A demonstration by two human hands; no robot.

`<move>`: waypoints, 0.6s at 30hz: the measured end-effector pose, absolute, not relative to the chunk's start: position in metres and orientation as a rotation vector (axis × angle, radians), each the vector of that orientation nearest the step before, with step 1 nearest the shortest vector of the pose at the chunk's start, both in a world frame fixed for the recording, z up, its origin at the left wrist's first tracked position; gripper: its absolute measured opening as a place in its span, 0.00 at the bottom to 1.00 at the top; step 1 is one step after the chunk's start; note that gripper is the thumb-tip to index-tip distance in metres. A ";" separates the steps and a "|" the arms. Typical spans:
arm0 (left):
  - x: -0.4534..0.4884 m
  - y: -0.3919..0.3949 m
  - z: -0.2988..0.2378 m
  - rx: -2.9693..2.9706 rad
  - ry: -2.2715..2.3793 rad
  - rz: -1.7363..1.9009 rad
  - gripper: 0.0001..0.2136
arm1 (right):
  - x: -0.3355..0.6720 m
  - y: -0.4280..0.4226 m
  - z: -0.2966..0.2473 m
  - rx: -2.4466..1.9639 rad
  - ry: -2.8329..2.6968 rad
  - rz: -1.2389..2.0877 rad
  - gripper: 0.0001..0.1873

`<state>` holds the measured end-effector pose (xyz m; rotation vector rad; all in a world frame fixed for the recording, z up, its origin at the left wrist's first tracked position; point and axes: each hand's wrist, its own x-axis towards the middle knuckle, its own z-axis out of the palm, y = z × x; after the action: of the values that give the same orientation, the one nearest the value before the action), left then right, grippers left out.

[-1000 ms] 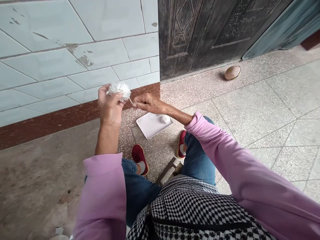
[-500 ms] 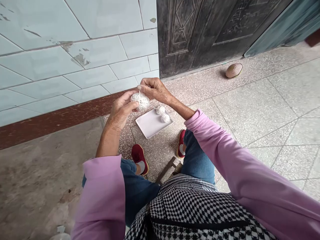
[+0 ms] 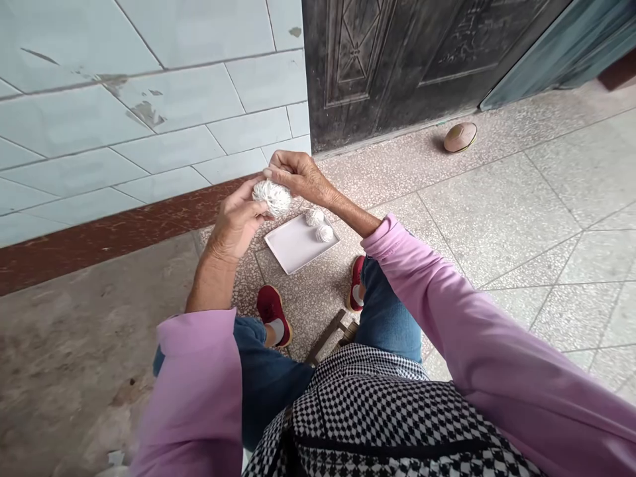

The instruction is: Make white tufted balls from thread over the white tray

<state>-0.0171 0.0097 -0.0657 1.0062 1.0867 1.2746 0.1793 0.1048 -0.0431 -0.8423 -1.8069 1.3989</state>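
Note:
A loosely wound ball of white yarn (image 3: 271, 198) sits in my left hand (image 3: 237, 222), its thumb in front and its fingers behind. My right hand (image 3: 299, 177) is closed in a pinch at the top of that ball, with thumb and forefinger together. A strand of the yarn seems to run into this pinch, though its end is hidden by the fingers. Below the hands, a pale shallow tray (image 3: 291, 246) rests on the floor. Two smaller white yarn balls (image 3: 324, 233) lie at its right end.
A tiled wall (image 3: 189, 99) with chipped patches stands ahead on the left, beside a dark carved door (image 3: 368, 73). Near the door sits a rounded pinkish-brown object (image 3: 460, 137). My red shoes (image 3: 274, 315) are on either side of the floor just before the tray.
Both hands and the yarn ball have shifted slightly left in the picture, as has the whole scene. The ball has turned a little in my left hand, and the right-hand pinch sits closer to it.

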 end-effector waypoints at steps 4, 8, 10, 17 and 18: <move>-0.019 0.006 -0.061 1.019 1.066 1.277 0.29 | 0.177 0.107 -0.048 -0.821 -1.800 1.396 0.34; -0.020 0.002 -0.059 1.037 1.047 1.280 0.27 | 0.177 0.109 -0.054 -0.723 -1.779 1.400 0.37; -0.019 0.002 -0.058 1.021 1.069 1.286 0.27 | 0.178 0.108 -0.055 -0.718 -1.790 1.410 0.38; -0.011 0.003 -0.055 1.164 1.245 1.218 0.27 | 0.181 0.102 -0.048 -0.836 -1.855 1.298 0.33; -0.008 0.004 -0.055 1.192 1.255 1.197 0.27 | 0.183 0.101 -0.045 -0.847 -1.871 1.272 0.31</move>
<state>-0.0084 0.0041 -0.0552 1.1917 1.2546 1.1967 0.1830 0.1011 -0.0449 -0.8465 -1.8714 1.2715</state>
